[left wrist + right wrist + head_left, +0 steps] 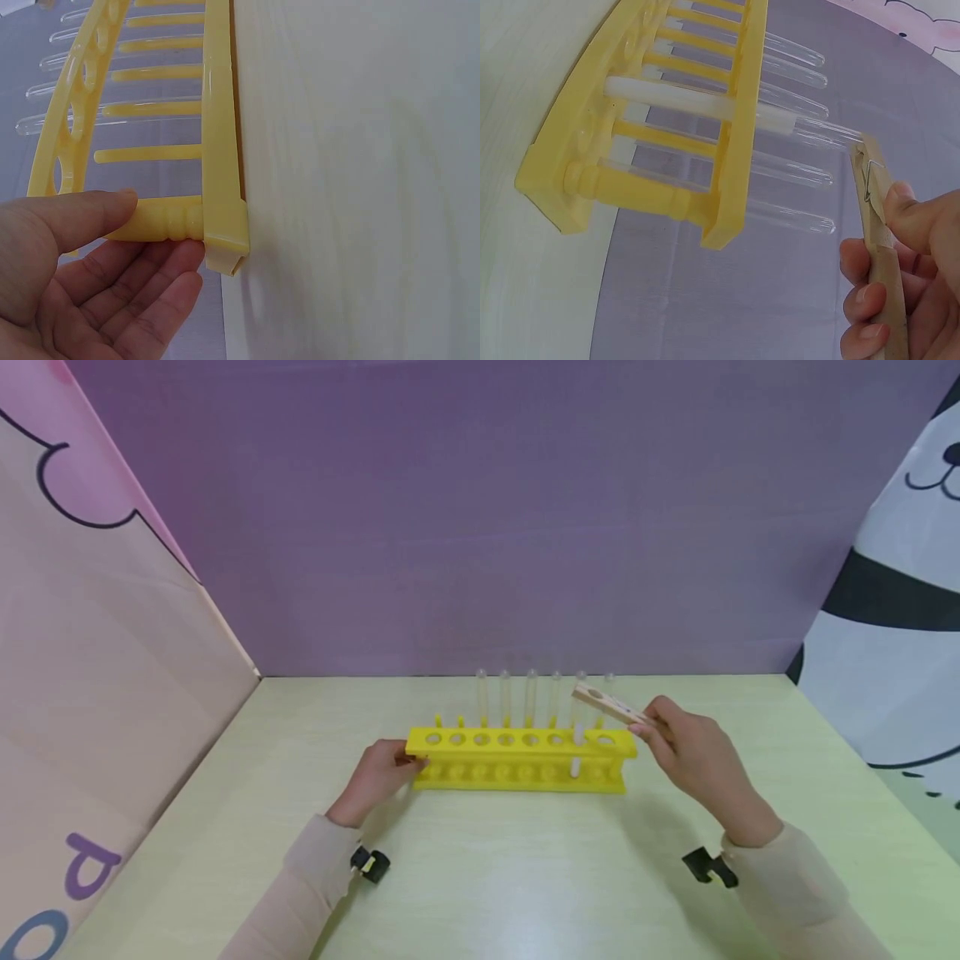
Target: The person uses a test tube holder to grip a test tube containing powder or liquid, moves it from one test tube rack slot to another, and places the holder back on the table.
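Note:
A yellow test tube rack [517, 784] stands on the table, spanning the space between both hands. At its left end my left hand [378, 777] grips the end post [169, 219] between thumb and fingers. My right hand [701, 768] holds a wooden test tube clamp [885, 277] with a metal spring, raised above the rack's right end. The clamp's tip is right at the upper end of a test tube with white contents [772, 116]. That tube stands upright in a hole near the rack's right end, its white part passing through the top plate.
Several clear test tubes [531, 697] sit upside down on yellow pegs along the rack's back. Two pegs [438, 721] at the left are bare. A purple backdrop [510, 527] rises behind the light table [480, 868], with printed cloth walls at both sides.

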The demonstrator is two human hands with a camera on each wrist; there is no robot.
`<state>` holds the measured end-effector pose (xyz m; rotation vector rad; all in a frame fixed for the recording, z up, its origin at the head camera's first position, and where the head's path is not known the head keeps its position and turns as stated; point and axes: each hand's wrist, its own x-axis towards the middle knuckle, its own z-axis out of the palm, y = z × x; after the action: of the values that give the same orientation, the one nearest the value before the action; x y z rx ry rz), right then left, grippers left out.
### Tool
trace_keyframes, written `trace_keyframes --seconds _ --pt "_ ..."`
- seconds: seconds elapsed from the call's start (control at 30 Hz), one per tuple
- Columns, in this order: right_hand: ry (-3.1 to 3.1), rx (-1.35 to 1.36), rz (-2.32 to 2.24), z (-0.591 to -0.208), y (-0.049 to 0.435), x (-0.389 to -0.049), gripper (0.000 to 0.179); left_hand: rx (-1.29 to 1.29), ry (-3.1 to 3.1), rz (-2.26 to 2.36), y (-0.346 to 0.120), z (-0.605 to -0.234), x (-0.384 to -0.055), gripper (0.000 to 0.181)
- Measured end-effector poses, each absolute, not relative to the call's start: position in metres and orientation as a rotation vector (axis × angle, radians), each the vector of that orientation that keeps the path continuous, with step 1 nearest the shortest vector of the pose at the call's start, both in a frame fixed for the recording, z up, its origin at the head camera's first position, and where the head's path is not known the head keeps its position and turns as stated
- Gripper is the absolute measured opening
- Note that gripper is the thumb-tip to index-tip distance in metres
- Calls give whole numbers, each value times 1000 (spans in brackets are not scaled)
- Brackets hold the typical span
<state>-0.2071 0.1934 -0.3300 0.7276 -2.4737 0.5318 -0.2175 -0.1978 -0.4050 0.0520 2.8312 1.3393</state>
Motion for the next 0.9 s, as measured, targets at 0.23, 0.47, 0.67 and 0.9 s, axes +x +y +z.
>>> trace_keyframes --seconds 0.23,0.47,0.67,0.9 --pt "-2483 710 546 -330 194 -206 17 56 2831 1346 -199 -406 -218 18" --pt "-2471 713 552 -331 197 -208 18 45 2813 1354 -197 -405 -218 20" --pt "-2436 718 559 -333 200 -209 18 36 2807 1362 -197 -405 -218 21" --pt "-2435 702 569 -334 202 -208 18 37 2801 1374 -197 -405 -218 21"
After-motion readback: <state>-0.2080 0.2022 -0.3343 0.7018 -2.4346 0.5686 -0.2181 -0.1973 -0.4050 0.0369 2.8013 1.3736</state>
